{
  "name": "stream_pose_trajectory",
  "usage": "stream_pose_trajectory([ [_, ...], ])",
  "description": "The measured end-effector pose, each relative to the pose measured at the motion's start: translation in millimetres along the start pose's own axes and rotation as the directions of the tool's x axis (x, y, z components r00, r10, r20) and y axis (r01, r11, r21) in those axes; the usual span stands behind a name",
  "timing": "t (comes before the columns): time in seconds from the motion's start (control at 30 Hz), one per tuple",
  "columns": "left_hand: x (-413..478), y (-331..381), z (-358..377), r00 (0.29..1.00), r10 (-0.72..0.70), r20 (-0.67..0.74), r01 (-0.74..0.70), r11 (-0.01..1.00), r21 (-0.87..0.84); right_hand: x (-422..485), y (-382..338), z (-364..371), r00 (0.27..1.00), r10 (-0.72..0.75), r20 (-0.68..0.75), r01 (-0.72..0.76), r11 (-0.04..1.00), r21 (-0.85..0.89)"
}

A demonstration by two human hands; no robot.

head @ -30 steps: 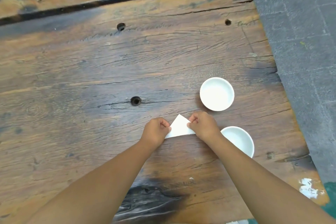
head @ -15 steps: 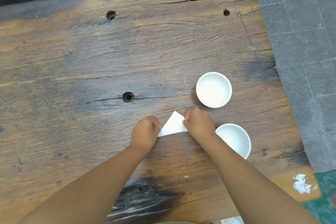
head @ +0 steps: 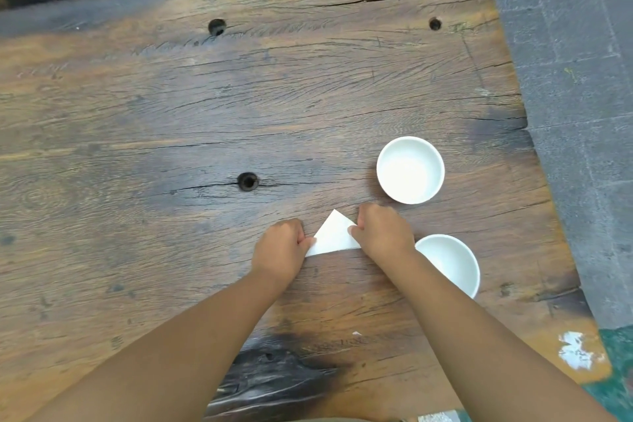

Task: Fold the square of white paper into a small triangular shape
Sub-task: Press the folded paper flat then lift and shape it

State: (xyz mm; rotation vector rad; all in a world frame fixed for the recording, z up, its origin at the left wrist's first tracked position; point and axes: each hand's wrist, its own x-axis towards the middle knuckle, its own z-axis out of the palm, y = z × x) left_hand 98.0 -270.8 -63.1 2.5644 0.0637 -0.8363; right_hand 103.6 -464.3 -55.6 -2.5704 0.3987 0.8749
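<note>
The white paper [head: 333,235] lies flat on the wooden table [head: 205,113] as a small triangle, its tip pointing away from me. My left hand [head: 279,247] is curled with its fingertips pressing the paper's left corner. My right hand [head: 383,231] is curled too, thumb and fingers pinching the right corner and hiding it.
Two white bowls stand close by: one [head: 410,169] just beyond my right hand, the other [head: 452,262] partly under my right wrist. A dark hole [head: 248,181] lies in the wood beyond the paper. The table's right edge drops to grey floor [head: 575,79].
Both hands stay on the triangle's corners; they have only shifted their grip slightly. The head camera has tilted, so the scene sits a little lower and more to the left.
</note>
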Motion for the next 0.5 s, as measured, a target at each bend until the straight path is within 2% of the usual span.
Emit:
stream_pose_trajectory([
  [0.07, 1, -1, -2, 0.999, 0.025, 0.025, -0.026, 0.999, 0.046, -1, 0, -1, 1.0, -0.009, -0.017, 0.007, 0.997, -0.08],
  [0.23, 3, 2, -10, 0.992, 0.048, 0.115, -0.056, 0.996, 0.064, -14, -11, -3, 0.996, -0.016, -0.082, 0.004, 0.988, -0.153],
  [0.33, -5, 1, -15, 0.987, 0.08, 0.137, -0.08, 0.997, -0.009, -32, -16, -4, 0.986, -0.023, -0.166, 0.007, 0.995, -0.099],
  [0.5, -34, -18, -38, 0.986, 0.115, 0.119, -0.119, 0.993, 0.023, -69, -22, -4, 0.976, -0.045, -0.213, 0.03, 0.997, -0.074],
])
